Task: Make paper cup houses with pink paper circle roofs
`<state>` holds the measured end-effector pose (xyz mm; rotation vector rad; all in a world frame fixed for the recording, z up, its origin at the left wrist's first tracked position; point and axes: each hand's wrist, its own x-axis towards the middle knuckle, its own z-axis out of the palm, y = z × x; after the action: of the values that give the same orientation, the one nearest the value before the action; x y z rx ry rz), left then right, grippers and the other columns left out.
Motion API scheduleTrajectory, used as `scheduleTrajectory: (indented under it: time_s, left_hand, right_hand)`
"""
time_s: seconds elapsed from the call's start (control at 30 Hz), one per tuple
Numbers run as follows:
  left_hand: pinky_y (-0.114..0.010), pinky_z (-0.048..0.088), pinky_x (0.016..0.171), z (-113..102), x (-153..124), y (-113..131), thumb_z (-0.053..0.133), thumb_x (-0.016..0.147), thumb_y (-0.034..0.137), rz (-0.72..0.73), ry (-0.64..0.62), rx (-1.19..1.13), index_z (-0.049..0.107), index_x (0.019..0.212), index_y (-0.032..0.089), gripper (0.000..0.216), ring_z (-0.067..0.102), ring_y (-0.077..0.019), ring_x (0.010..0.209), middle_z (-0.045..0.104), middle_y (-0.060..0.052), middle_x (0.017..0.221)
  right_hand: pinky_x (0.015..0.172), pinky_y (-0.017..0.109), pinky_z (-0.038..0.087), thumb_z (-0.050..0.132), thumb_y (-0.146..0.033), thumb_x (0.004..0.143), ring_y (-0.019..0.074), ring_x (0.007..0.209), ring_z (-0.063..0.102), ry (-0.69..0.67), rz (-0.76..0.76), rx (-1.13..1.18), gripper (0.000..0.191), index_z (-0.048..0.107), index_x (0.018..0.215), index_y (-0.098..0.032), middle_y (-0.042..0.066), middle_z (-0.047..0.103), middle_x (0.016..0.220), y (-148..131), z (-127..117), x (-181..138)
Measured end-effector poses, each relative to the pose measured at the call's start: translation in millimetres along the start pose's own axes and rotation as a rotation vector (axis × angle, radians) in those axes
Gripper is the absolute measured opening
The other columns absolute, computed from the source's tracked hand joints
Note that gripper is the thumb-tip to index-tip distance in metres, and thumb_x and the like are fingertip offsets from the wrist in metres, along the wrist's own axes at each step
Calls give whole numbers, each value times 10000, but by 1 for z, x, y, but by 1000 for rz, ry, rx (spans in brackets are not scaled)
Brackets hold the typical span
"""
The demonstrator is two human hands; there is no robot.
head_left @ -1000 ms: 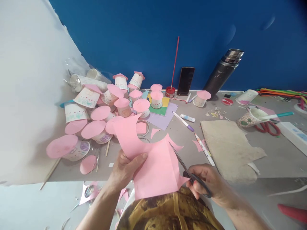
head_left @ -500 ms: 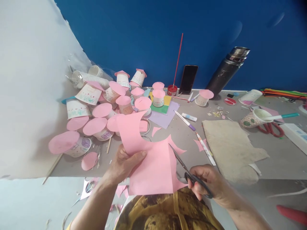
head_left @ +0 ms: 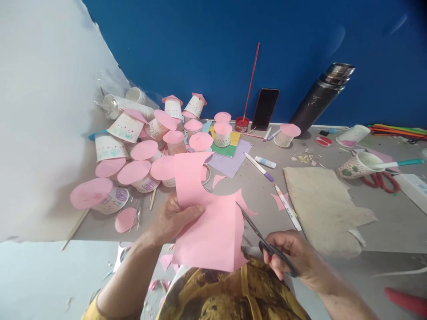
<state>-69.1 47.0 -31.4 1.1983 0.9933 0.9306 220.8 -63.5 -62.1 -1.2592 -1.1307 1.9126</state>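
Observation:
My left hand [head_left: 173,218] pinches a sheet of pink paper [head_left: 210,222] by its left edge, thumb on top, holding it over the near table edge. My right hand [head_left: 289,257] grips black-handled scissors [head_left: 263,238], fingers through the loops. The blades are apart and bite into the paper's right edge. The sheet has curved cut-outs along its top.
Many upturned paper cups with pink paper discs [head_left: 135,172] crowd the table's left. Further back stand a phone [head_left: 265,109], a red paint pot [head_left: 241,124] and a dark flask [head_left: 316,100]. A beige cloth [head_left: 325,206], markers [head_left: 287,207] and red scissors [head_left: 380,180] lie to the right.
The paper has turned a little in my left hand. The scissors have cut further along its right edge. The view has shifted slightly rightward.

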Motion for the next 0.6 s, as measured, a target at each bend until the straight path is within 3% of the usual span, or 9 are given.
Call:
scheduleTrajectory:
  time_s: [0.6]
  left_hand:
    - [-307,581,554,-6,5,8,798,778,339,21,-149,132,840,863,177,187,721,-256,675,787,-108,782]
  right_hand:
    - [538,239,341,798,-669,752,93,519,480,-5,2,-8,539,698,794,-141,-3,595,568,-2,2,0]
